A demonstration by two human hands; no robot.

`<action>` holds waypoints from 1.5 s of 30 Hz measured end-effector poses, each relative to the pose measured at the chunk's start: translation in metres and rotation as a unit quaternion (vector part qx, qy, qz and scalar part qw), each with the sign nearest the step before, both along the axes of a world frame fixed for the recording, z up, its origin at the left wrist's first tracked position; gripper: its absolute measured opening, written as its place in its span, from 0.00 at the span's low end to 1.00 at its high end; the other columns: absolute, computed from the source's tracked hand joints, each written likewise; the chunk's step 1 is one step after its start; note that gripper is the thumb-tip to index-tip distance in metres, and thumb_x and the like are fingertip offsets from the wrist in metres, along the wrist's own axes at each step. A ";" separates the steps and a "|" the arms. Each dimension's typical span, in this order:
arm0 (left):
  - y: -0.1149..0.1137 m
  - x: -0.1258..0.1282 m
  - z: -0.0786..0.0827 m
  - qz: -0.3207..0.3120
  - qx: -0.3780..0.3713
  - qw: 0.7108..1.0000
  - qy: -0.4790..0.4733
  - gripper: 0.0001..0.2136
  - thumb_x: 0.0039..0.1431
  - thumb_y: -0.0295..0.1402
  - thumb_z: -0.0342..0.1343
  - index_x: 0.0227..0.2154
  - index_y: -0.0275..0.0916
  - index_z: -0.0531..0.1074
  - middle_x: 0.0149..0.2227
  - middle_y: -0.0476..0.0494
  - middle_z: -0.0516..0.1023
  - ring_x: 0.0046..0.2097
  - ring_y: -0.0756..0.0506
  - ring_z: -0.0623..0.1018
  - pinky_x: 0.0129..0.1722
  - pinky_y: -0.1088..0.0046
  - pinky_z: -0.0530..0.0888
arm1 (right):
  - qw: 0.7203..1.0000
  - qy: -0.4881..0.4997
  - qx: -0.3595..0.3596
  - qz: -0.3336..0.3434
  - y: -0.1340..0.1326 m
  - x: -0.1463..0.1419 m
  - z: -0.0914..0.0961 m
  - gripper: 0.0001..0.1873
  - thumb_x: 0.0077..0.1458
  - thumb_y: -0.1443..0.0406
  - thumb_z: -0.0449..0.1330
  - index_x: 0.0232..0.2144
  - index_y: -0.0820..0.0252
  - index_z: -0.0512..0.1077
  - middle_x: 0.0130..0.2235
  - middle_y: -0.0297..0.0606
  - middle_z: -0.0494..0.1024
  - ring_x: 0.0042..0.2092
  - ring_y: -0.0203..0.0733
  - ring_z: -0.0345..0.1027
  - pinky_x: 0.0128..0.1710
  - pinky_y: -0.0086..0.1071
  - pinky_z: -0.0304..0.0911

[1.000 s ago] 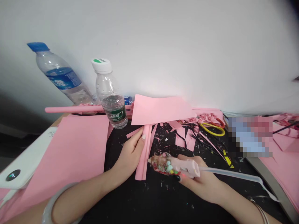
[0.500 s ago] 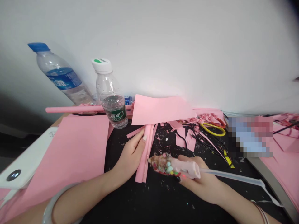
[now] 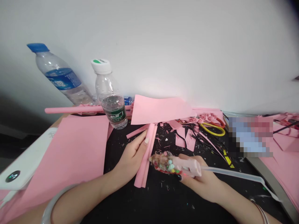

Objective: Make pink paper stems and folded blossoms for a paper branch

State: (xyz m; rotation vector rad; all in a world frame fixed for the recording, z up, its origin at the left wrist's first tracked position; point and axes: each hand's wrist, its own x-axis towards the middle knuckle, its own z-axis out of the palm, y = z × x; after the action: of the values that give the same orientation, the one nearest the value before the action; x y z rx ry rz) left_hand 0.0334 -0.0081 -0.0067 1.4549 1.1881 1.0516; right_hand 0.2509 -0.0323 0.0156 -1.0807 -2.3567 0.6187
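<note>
My left hand (image 3: 134,154) is closed around a rolled strip of pink paper (image 3: 146,158), its thumb lying along the roll. The roll points away from me, and a flat flap runs down its right side. In my right hand (image 3: 201,180) is a pale pink hot glue gun (image 3: 188,167), its front crusted with coloured beads and brown glue. A clear glue stick (image 3: 235,175) sticks out of its back. The nozzle is at the right edge of the roll; whether it touches I cannot tell. A red light glows near my fingers.
A water bottle (image 3: 113,104) stands behind my left hand, with a blue-capped bottle (image 3: 62,76) leaning farther left. Pink sheets (image 3: 79,137) and a white power bank (image 3: 28,158) lie at left. Paper scraps (image 3: 185,137) and yellow-handled scissors (image 3: 213,129) lie beyond my right hand, near a cutter-like grey edge (image 3: 268,177).
The pink strip has rolled over slightly under my left hand, and its flap looks narrower near the nozzle. My right hand and the glue gun have hardly moved.
</note>
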 end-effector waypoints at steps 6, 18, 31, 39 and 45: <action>0.000 -0.001 0.000 0.007 -0.002 1.000 0.000 0.20 0.63 0.38 0.44 0.57 0.41 0.60 0.54 0.47 0.70 0.57 0.43 0.66 0.56 0.69 0.64 | 0.999 0.017 -0.009 -0.038 0.001 0.002 -0.002 0.19 0.59 0.59 0.48 0.19 0.60 0.62 0.20 0.32 0.64 0.20 0.32 0.57 0.19 0.25 0.54; -0.001 -0.001 0.001 -0.005 -0.004 1.000 -0.011 0.21 0.63 0.38 0.44 0.58 0.42 0.59 0.57 0.47 0.65 0.58 0.41 0.65 0.58 0.65 0.61 | 1.000 -0.007 -0.008 -0.018 0.000 0.001 0.002 0.19 0.59 0.58 0.47 0.20 0.59 0.66 0.20 0.34 0.67 0.21 0.33 0.59 0.21 0.26 0.57; 0.000 0.000 0.003 -0.006 -0.007 1.000 -0.013 0.21 0.63 0.38 0.44 0.58 0.41 0.58 0.59 0.48 0.64 0.61 0.44 0.60 0.58 0.69 0.60 | 0.999 -0.011 0.002 0.031 -0.001 0.000 0.007 0.23 0.60 0.55 0.46 0.20 0.60 0.67 0.21 0.35 0.68 0.20 0.33 0.60 0.20 0.26 0.57; 0.001 -0.002 0.002 0.001 -0.006 1.000 0.003 0.21 0.63 0.39 0.44 0.57 0.40 0.60 0.58 0.47 0.64 0.60 0.43 0.62 0.58 0.69 0.60 | 1.000 0.005 0.007 -0.016 0.002 0.002 0.000 0.22 0.60 0.55 0.45 0.19 0.59 0.63 0.20 0.33 0.65 0.20 0.33 0.58 0.21 0.27 0.57; 0.001 -0.001 0.004 -0.002 0.002 1.000 -0.013 0.21 0.63 0.38 0.44 0.57 0.41 0.60 0.58 0.48 0.65 0.59 0.43 0.63 0.58 0.68 0.60 | 1.000 -0.005 -0.012 0.028 -0.001 0.000 0.007 0.21 0.59 0.56 0.47 0.20 0.60 0.66 0.21 0.34 0.67 0.20 0.33 0.59 0.20 0.26 0.56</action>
State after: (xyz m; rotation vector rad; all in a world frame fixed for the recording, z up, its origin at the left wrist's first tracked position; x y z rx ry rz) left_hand 0.0326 -0.0073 -0.0026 1.4417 1.1649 1.0673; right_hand 0.2509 -0.0335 0.0222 -1.0321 -2.4019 0.6640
